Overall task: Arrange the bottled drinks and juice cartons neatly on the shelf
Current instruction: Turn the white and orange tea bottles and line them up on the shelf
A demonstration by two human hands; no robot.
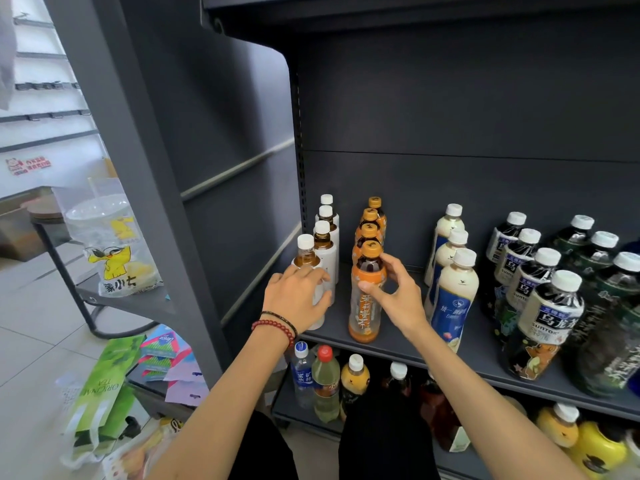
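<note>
Checker: Head camera, the only view. Left grip (298,299)?

Me: Wrapped round the front white-sleeved bottle (306,261), fingers curled across its sleeve. Bottle upright at the left end of the middle shelf (398,344), front of a file of four, close to the side panel. Red bead bracelet (273,327) on that wrist.

Checker: Right grip (398,296)?

Me: Holding the front orange-label tea bottle (365,306) at its shoulder, thumb on the near face, fingers round the far side under the orange cap. Bottle upright, standing near the shelf's front edge, first in its own file of four, just beside the white row.

Checker: Rest of that shelf?

Me: To my right, three cream bottles with blue labels (453,299) in a file. Then dark oolong bottles (543,313), white caps, in rows. More dark green ones at the frame edge.

Checker: Below?

Me: Lower shelf carries mixed bottles (325,382) with red, white and blue caps, not lined up. Green tea cartons (104,393) lie on the floor to my left. Duck-print plastic bag (114,251) sits on a small desk beyond them.
</note>
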